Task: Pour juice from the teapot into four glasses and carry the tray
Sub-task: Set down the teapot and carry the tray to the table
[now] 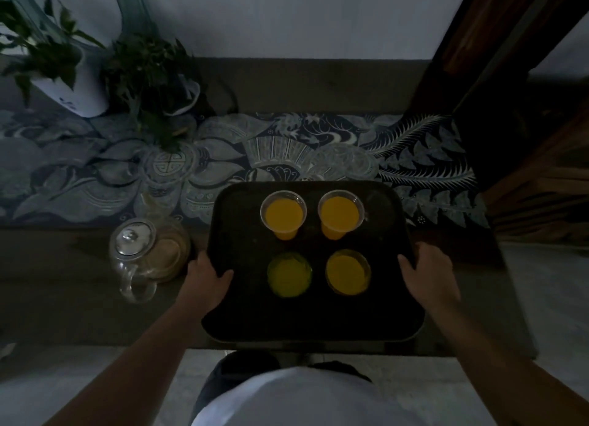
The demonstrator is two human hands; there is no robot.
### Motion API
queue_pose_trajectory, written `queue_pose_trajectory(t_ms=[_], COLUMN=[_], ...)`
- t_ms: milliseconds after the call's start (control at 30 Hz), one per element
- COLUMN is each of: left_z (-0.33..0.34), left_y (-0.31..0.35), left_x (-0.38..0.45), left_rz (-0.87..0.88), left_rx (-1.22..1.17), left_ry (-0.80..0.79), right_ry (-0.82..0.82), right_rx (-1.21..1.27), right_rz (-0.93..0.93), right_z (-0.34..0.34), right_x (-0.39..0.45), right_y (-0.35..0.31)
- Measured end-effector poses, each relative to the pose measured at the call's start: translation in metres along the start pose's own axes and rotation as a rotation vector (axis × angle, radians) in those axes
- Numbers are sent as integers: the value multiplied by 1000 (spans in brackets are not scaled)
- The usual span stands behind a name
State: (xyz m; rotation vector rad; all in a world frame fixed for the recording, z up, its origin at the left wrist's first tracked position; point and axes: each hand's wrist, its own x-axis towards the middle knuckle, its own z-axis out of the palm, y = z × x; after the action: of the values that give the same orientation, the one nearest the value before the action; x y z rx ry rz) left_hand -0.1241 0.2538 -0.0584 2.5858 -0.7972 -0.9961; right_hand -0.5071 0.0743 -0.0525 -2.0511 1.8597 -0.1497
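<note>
A dark tray (312,320) sits at the table's near edge, carrying several glasses of orange juice: two clear ones at the back (283,213) (339,212), a greenish one (289,274) and an amber one (348,272) in front. My left hand (207,280) grips the tray's left rim, thumb on top. My right hand (428,274) grips the right rim the same way. The clear glass teapot (146,253), nearly drained, stands on the table just left of the tray.
Two potted plants (54,59) (149,75) stand at the back left on a patterned blue runner (95,170). A dark wooden frame (510,91) rises at the right. Pale floor (95,378) shows below the table edge.
</note>
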Motion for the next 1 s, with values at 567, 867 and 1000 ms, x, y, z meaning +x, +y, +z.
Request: queue_pose_trajectory(t_ms=[567, 867, 1000], left_z=[2, 9, 11], left_y=[2, -7, -12], left_x=[44, 46, 42], left_rz=[62, 62, 71], left_rx=[367, 284, 282], left_ry=[174, 241, 263], right_ry=[-75, -121, -110], right_rx=[-180, -167, -159], right_rz=[80, 129, 112], right_z=[32, 39, 39], right_x=[35, 46, 49], right_y=[13, 17, 18])
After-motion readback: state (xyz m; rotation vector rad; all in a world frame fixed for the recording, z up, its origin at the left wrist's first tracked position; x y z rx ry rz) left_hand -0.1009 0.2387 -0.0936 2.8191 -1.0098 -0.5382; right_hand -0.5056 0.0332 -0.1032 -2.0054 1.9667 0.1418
